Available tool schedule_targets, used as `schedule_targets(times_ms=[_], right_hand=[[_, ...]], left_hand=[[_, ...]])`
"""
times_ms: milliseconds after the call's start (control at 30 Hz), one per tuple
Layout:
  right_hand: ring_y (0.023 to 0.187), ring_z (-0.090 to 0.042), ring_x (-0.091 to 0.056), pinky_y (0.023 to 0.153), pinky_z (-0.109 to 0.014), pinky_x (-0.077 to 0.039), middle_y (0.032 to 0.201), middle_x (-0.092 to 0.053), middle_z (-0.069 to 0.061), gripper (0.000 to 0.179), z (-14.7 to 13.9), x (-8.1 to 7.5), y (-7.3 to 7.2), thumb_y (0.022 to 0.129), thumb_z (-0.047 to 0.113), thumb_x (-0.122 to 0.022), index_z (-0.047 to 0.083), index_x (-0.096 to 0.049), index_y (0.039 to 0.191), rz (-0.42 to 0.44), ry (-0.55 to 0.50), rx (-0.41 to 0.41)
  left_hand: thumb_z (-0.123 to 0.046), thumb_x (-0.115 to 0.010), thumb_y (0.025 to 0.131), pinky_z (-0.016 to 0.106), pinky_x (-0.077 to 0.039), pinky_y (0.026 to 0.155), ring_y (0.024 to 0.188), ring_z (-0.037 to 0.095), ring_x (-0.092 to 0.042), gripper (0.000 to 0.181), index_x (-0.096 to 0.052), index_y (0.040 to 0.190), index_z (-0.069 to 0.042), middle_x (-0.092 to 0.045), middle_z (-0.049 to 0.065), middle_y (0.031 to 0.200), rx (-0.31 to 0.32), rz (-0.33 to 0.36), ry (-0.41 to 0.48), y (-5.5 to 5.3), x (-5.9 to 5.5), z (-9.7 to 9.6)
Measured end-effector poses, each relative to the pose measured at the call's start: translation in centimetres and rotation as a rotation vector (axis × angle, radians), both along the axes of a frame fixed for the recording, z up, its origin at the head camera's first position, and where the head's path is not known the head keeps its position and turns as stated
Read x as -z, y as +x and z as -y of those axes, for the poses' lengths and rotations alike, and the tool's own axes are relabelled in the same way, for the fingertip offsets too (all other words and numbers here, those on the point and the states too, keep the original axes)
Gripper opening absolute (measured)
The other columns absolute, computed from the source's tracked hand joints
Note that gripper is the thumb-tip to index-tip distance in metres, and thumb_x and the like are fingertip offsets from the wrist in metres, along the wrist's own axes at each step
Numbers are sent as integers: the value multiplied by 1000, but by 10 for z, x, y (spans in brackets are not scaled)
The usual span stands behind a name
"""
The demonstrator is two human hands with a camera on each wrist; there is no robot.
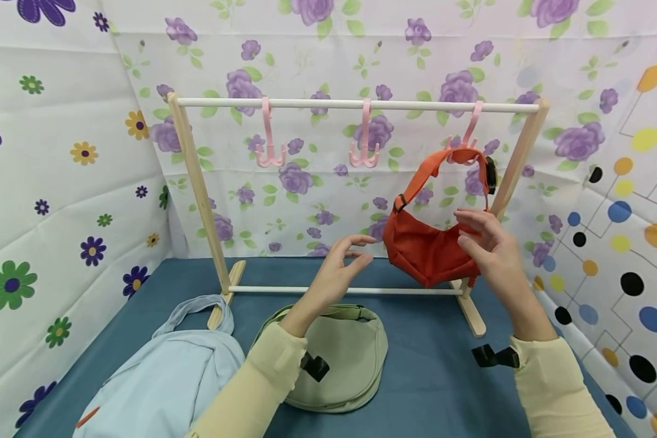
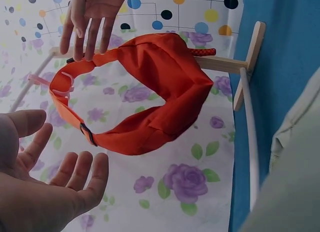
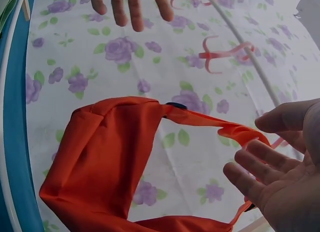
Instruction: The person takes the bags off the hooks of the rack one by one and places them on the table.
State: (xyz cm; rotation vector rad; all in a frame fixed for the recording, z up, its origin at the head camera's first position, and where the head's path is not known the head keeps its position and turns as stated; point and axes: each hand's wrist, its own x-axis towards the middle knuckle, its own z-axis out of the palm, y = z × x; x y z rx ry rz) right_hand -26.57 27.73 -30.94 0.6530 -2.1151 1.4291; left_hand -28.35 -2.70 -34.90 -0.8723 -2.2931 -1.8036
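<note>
An orange-red shoulder bag [image 1: 429,252] hangs by its strap from the right pink hook [image 1: 473,125] on a wooden rack. My right hand [image 1: 495,258] is raised at the bag's right side, fingers loosely bent and gripping nothing; whether it touches the fabric I cannot tell. Left of the bag, my left hand [image 1: 336,271] is held apart from it with relaxed fingers and nothing in them. The left wrist view shows the bag's strap [image 2: 72,112] looped over the hook, with a hand on either side.
Two more pink hooks [image 1: 268,137] hang along the white rail [image 1: 317,104]. On the blue table surface [image 1: 432,365] lie a light blue bag [image 1: 170,371] at left and a sage green bag [image 1: 345,359] below my left hand. Patterned cloth walls [image 1: 328,201] stand around.
</note>
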Motion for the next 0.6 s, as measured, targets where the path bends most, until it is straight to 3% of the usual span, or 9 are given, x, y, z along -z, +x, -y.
schedule_targets(times_ms=[300, 500, 600], right_hand=[[129, -10, -53, 103, -15, -45, 147, -51, -12, 42, 3, -11, -3, 104, 0, -59, -1, -56, 146, -56, 60, 65], [148, -20, -37, 125, -40, -27, 153, -48, -14, 43, 1, -28, -6, 102, -4, -60, 2, -58, 145, -92, 108, 154], [152, -24, -30, 126, -43, -21, 157, -44, -14, 44, -1, -38, -9, 102, -5, -58, 0, -56, 146, -111, 112, 163]], left_hand=[[-31, -57, 109, 52, -45, 107, 129, 27, -52, 34, -60, 141, -20, -47, 3, 150, -2, 27, 24, -2, -5, 3], [-28, -57, 109, 51, -42, 110, 131, 29, -48, 34, -61, 141, -16, -49, 7, 146, -31, -13, 17, -4, -10, -4], [-28, -57, 109, 50, -42, 110, 132, 27, -45, 35, -60, 141, -16, -48, 9, 146, -42, -28, 4, -5, -14, -8]])
